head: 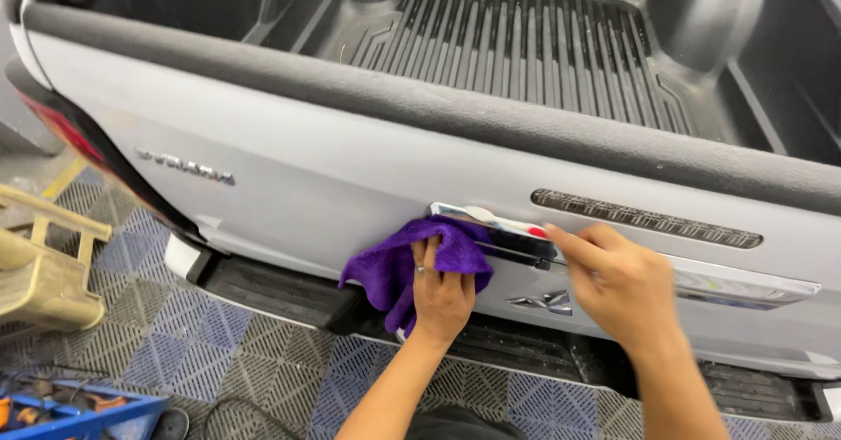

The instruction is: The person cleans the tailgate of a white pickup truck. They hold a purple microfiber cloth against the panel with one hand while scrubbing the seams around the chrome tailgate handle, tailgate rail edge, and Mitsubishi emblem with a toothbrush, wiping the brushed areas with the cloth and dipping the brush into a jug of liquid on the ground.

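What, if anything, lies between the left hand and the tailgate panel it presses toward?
The purple cloth lies between the left hand and the silver tailgate. The right hand reaches the chrome handle with nothing visible between.

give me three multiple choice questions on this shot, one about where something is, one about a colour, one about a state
1. Where is the cloth?
A. pressed against the tailgate, next to the handle
B. lying in the truck bed
C. on the floor tiles

2. What colour is the cloth?
A. yellow
B. purple
C. white

3. What state is the tailgate in?
A. folded down flat
B. taken off the truck
C. closed upright

Answers:
1. A, the left hand holds the cloth on the grey panel at the left end of the handle.
2. B, it is plainly purple against the grey paint.
3. C, the panel stands upright with the ribbed truck bed behind its top edge, and the right hand reaches to its handle.
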